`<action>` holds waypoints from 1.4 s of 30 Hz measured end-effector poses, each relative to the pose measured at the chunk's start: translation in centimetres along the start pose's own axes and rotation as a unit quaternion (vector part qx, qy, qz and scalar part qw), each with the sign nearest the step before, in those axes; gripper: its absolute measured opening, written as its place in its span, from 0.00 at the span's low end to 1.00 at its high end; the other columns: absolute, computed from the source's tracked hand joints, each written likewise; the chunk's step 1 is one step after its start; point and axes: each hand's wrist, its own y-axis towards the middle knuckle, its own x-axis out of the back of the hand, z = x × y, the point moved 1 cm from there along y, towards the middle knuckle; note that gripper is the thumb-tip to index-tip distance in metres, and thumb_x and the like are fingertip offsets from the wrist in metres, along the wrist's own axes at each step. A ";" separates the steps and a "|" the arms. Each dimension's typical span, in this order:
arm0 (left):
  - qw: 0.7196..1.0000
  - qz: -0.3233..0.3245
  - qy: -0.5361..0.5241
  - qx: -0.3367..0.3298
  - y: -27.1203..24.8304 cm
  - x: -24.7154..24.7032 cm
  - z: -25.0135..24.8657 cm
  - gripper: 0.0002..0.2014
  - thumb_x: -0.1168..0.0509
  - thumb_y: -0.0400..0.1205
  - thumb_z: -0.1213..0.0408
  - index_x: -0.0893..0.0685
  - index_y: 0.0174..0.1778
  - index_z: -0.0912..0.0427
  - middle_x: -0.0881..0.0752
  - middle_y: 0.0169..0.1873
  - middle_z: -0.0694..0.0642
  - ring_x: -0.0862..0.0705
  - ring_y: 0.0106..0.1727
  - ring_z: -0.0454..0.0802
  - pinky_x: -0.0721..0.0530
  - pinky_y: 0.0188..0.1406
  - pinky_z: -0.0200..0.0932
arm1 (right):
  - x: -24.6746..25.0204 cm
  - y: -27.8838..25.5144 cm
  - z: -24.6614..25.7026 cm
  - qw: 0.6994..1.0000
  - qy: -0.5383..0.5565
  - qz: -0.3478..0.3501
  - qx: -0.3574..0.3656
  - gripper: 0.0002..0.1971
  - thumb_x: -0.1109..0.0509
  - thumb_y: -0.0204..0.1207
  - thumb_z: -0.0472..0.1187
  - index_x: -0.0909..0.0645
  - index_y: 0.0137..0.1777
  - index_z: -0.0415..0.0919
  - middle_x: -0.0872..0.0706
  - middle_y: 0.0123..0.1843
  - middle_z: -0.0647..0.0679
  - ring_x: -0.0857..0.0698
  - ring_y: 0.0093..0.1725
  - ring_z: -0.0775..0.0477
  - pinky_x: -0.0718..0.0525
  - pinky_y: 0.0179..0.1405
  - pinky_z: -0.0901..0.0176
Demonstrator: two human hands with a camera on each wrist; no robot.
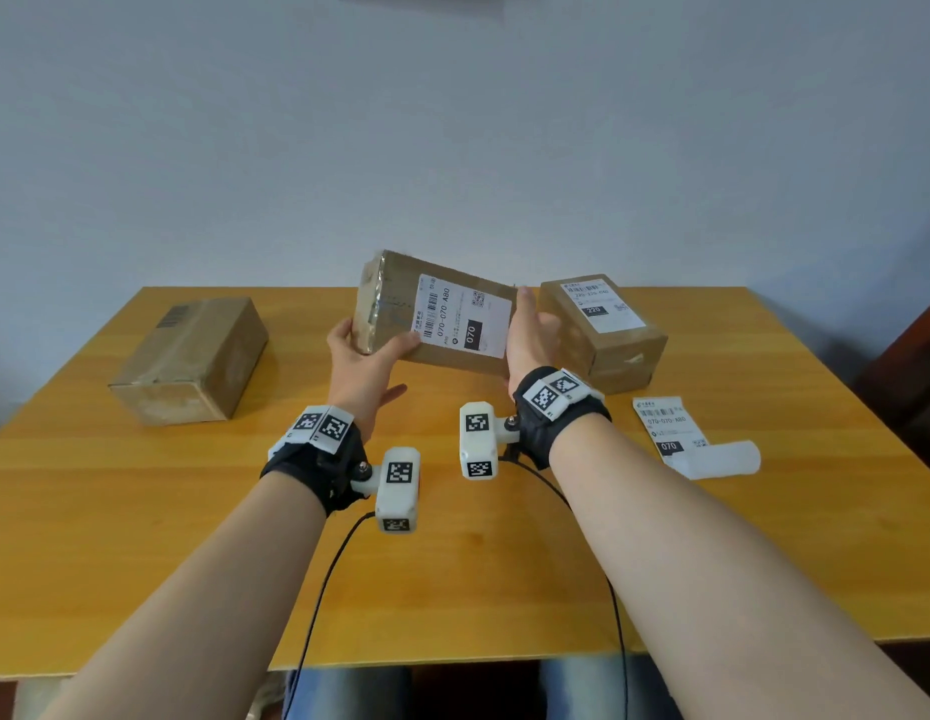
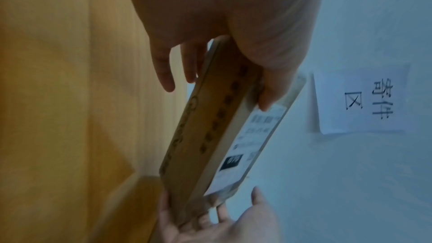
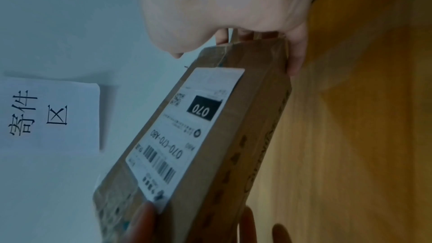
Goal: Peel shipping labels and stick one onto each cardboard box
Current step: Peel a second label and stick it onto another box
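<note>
I hold a flat cardboard box (image 1: pixel 392 296) tilted up above the table's far middle. A white shipping label (image 1: pixel 462 317) printed 070 is stuck on its upper face. My left hand (image 1: pixel 366 356) grips the box's left end, thumb on top and fingers beneath. At the right end my right hand (image 1: pixel 530 337) clasps the box. The left wrist view shows the box (image 2: pixel 205 127) edge-on with my thumb (image 2: pixel 268 95) on the label. From the right wrist I see the label (image 3: pixel 182 132) flat on the box (image 3: pixel 245 154).
A labelled box (image 1: pixel 603 335) marked 220 stands at the back right. A bare box (image 1: pixel 192 361) lies at the left. A loose label strip (image 1: pixel 670 428) with curled backing (image 1: pixel 722 459) lies at the right on the wooden table (image 1: pixel 452 589). A paper sign (image 3: pixel 46 112) hangs on the wall.
</note>
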 end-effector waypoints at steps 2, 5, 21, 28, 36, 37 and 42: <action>0.999 -0.003 0.033 0.000 1.0 0.0 -0.9 0.45 0.19 0.71 0.46 0.31 0.82 0.54 0.16 0.67 0.52 0.14 0.67 0.52 0.11 0.62 0.58 | -0.6 1.8 0.0 0.999 -0.016 -0.028 0.017 0.44 0.43 0.66 0.79 0.22 0.67 0.44 0.11 0.59 0.44 0.11 0.58 0.37 0.09 0.54 0.40; 0.997 -0.003 0.080 -0.022 2.4 -0.2 -2.3 0.41 0.23 0.76 0.41 0.29 0.82 0.54 0.14 0.62 0.52 0.12 0.61 0.49 0.12 0.62 0.55 | -1.5 3.2 1.1 0.997 -0.036 -0.041 0.062 0.49 0.46 0.61 0.80 0.25 0.72 0.44 0.14 0.66 0.41 0.16 0.66 0.34 0.11 0.58 0.36; 0.995 -0.004 0.088 -0.054 9.1 -3.4 -1.0 0.36 0.21 0.76 0.46 0.27 0.78 0.44 0.09 0.56 0.53 0.07 0.52 0.43 0.07 0.52 0.58 | -4.4 11.3 0.0 0.978 -0.076 -0.058 0.184 0.40 0.35 0.82 0.68 0.39 0.86 0.46 0.34 0.81 0.44 0.37 0.82 0.42 0.27 0.73 0.45; 0.991 0.018 0.095 -0.089 10.6 -4.2 -0.7 0.34 0.20 0.74 0.47 0.26 0.73 0.47 0.11 0.59 0.56 0.07 0.50 0.41 0.07 0.43 0.42 | -4.3 12.4 -0.7 0.972 -0.048 -0.082 0.217 0.41 0.33 0.83 0.65 0.43 0.88 0.46 0.38 0.85 0.45 0.42 0.84 0.43 0.30 0.72 0.49; 0.972 0.027 0.195 -0.128 9.8 -4.1 -1.9 0.43 0.22 0.62 0.34 0.29 0.68 0.49 0.14 0.60 0.48 0.11 0.59 0.46 0.09 0.58 0.60 | -5.1 12.6 -0.5 0.964 -0.028 -0.107 0.243 0.36 0.39 0.86 0.63 0.40 0.86 0.43 0.34 0.81 0.43 0.39 0.80 0.44 0.35 0.66 0.54; 0.969 0.023 0.202 -0.142 9.5 -4.2 -2.2 0.43 0.22 0.62 0.34 0.29 0.67 0.50 0.14 0.59 0.48 0.11 0.59 0.46 0.09 0.56 0.60 | -5.1 12.6 -0.4 0.961 -0.027 -0.112 0.251 0.36 0.41 0.86 0.63 0.40 0.86 0.43 0.34 0.81 0.43 0.38 0.80 0.44 0.33 0.66 0.53; 0.961 0.026 0.212 -0.173 7.8 -5.4 -2.7 0.39 0.22 0.61 0.34 0.27 0.62 0.51 0.13 0.56 0.46 0.13 0.58 0.44 0.09 0.50 0.61 | -3.9 13.3 0.0 0.946 -0.052 -0.137 0.287 0.32 0.44 0.88 0.62 0.35 0.84 0.42 0.29 0.76 0.42 0.34 0.70 0.48 0.34 0.63 0.58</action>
